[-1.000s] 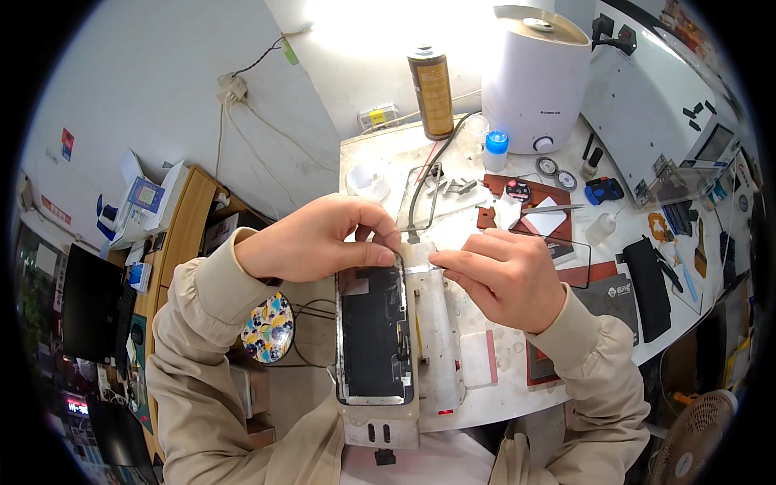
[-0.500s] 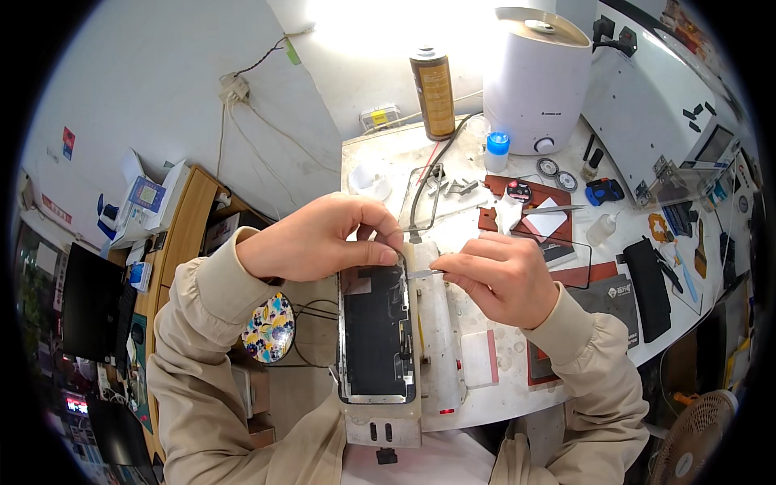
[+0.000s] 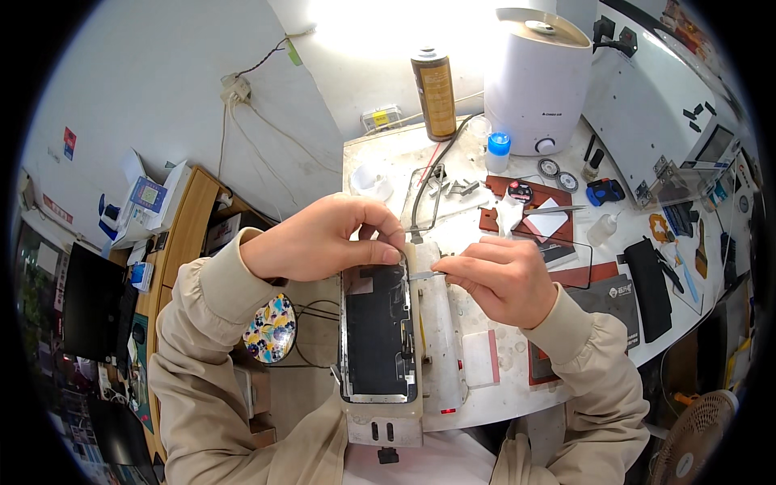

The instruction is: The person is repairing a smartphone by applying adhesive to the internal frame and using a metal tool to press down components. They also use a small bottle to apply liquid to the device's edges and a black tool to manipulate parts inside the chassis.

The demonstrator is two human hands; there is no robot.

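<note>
The pale bench (image 3: 505, 396) is blotched with stains. At its back stand a can (image 3: 436, 97) and a white canister (image 3: 533, 89), with a blue-capped bottle (image 3: 498, 153) just before the canister. To the right are two discs (image 3: 549, 166), a dropper bottle (image 3: 601, 230) and a black pouch (image 3: 649, 289); a card (image 3: 477, 360) (white, edged pink) lies near the front edge.

A matt black panel (image 3: 378, 339) is showing shiny metal edging at 6 o'clock.
Toward 4 o'clock, a thin blade (image 3: 422, 276) is looking like smooth metal, and the white table (image 3: 517, 347) is looking stained and blotchy. Matt cloth sleeves (image 3: 198, 347) are creasing at 8 and 4, smooth white plastic is casing the humidifier (image 3: 533, 93) at 1, and wood is forming the cabinet (image 3: 179, 222) at 9.
</note>
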